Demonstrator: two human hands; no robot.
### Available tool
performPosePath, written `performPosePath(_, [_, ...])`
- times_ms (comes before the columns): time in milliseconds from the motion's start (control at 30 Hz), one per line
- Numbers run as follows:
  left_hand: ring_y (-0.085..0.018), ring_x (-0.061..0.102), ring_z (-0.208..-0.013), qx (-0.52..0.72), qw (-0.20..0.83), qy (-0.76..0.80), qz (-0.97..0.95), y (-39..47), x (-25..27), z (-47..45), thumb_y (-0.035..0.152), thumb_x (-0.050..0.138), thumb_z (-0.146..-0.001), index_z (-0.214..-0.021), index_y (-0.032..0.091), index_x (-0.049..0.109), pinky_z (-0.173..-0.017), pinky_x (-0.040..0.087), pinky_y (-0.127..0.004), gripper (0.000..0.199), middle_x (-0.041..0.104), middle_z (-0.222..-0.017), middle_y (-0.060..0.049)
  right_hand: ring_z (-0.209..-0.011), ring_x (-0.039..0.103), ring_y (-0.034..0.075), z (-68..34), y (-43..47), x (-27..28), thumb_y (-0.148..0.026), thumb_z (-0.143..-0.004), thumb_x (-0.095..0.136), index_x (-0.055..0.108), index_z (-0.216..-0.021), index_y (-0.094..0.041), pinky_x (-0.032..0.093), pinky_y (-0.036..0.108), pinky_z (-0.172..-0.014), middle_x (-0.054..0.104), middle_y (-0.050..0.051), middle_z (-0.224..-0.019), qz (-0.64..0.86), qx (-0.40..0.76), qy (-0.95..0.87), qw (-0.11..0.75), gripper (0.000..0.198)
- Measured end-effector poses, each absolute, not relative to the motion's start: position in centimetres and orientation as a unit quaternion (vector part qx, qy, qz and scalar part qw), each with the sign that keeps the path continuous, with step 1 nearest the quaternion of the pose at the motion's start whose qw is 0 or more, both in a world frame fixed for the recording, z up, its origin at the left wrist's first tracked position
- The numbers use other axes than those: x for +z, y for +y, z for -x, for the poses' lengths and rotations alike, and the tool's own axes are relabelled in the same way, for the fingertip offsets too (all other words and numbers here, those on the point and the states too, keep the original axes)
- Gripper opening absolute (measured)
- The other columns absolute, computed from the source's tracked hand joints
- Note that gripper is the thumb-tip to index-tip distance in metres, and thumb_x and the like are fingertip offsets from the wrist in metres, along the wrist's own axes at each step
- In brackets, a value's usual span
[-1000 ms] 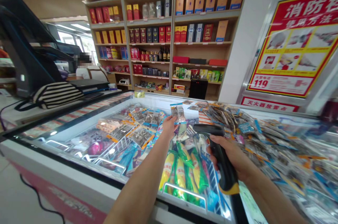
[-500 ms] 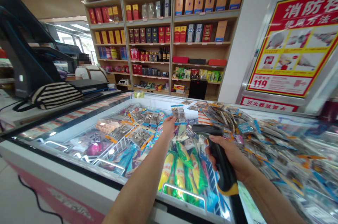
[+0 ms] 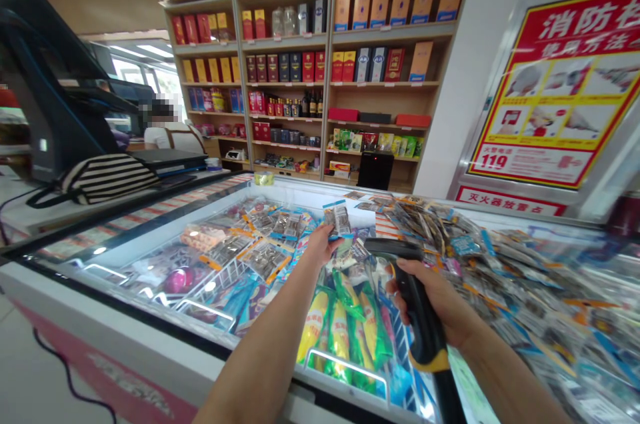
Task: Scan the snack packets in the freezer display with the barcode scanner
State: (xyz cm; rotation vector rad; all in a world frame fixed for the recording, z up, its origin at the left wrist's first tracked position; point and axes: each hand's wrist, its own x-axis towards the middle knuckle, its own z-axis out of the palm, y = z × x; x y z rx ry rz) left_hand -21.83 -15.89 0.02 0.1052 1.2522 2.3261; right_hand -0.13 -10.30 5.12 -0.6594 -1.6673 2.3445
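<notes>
My left hand [image 3: 321, 244] pinches a small snack packet [image 3: 339, 219] with blue edges by its lower left corner, over the glass-topped freezer [image 3: 165, 227]. Wrapped round the grip of a black and yellow barcode scanner [image 3: 419, 307] is my right hand [image 3: 433, 294]. The scanner's head points left, just short of the packet. Several similar packets [image 3: 267, 254] lie to the left of my left hand. On the right, a large heap of snack packets [image 3: 520, 284] spreads past my right forearm. Corn-shaped ice creams [image 3: 343, 331] in green and yellow wrappers show below the hands.
A striped pouch [image 3: 107, 181] lies beside a dark checkout screen [image 3: 47, 77] at left. A person [image 3: 173, 134] is beyond it, facing away. Shelves of boxes and bottles [image 3: 285, 71] line the back wall, with a red fire-safety poster [image 3: 555, 91] at right.
The packet in my left hand has tilted slightly, and the fingers beneath it have shifted a little. My right hand keeps the scanner in nearly the same place. The view has moved slightly.
</notes>
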Motion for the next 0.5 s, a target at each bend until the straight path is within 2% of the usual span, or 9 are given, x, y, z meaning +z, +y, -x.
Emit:
performPosePath(167, [-0.008,0.050,-0.050,0.835,0.216,0.505,-0.047,-15.94,-0.02,21.46,0.012,0.056,-0.066,-0.072,0.014,0.051,-0.045,0.044,-0.020,0.008,0.052,-0.058,0.001,-0.033,0.048,0.009,0.05,-10.41,5.39,-0.033,-0.075,0.048,0.050,-0.080,-0.015,0.040,0.020,-0.027,0.058,-0.001,-0.054,0.234,0.789,-0.560,0.093,0.020])
performPosePath(500, [-0.008,0.049,-0.052,0.824,0.166,0.540,-0.030,-15.67,-0.03,21.29,0.015,0.060,-0.062,-0.075,0.017,0.054,-0.049,0.042,-0.021,0.014,0.053,-0.061,0.002,-0.033,0.047,0.008,0.12,-10.55,5.29,-0.033,-0.075,0.048,0.050,-0.073,-0.016,0.039,0.020,-0.027,0.055,-0.003,-0.051,0.225,0.800,-0.549,0.088,0.018])
